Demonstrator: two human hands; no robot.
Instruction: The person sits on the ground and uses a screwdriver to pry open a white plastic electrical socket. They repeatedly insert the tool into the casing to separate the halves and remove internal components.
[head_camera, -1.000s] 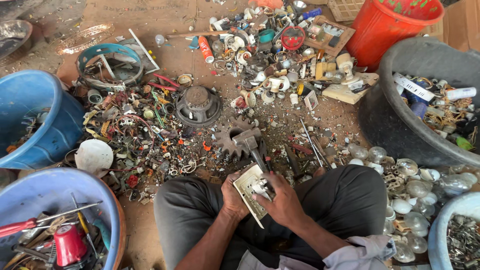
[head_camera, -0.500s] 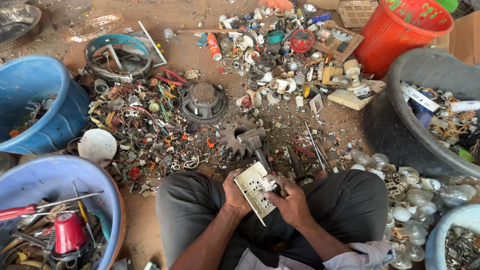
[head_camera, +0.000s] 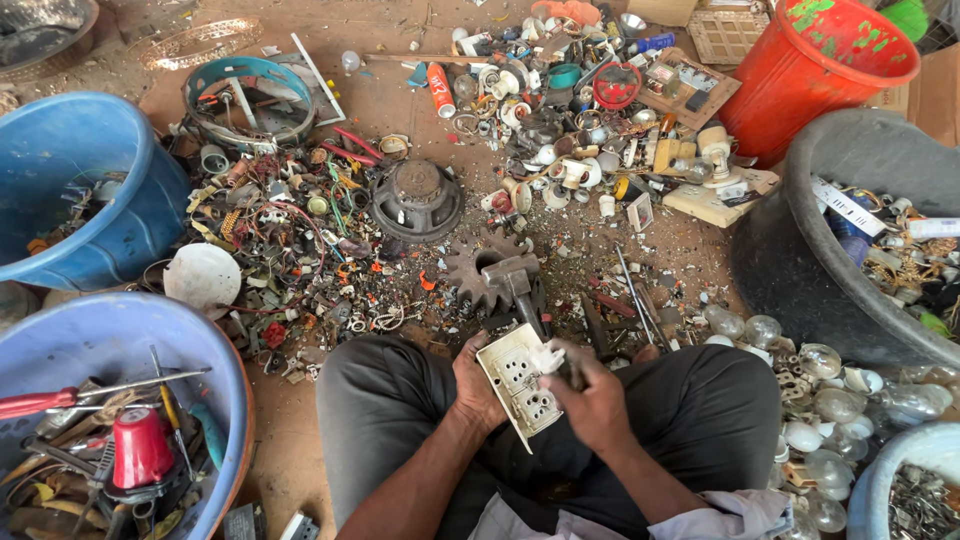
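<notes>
Seated cross-legged amid scrap. Left hand gripping the edge of a cream socket plate, held tilted over the lap. Right hand closed around a small tool, touching the plate's right side. Gear-shaped metal part lying just beyond; blue tub near left.

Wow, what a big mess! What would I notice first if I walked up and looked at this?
Probably the bright red bucket at the top right and the blue tubs on the left, circling a floor strewn with scrap parts. In the middle, a seated person grips a cream socket plate in the left hand while the right hand works at its edge. Clear glass bulbs pile up at the right.
</notes>
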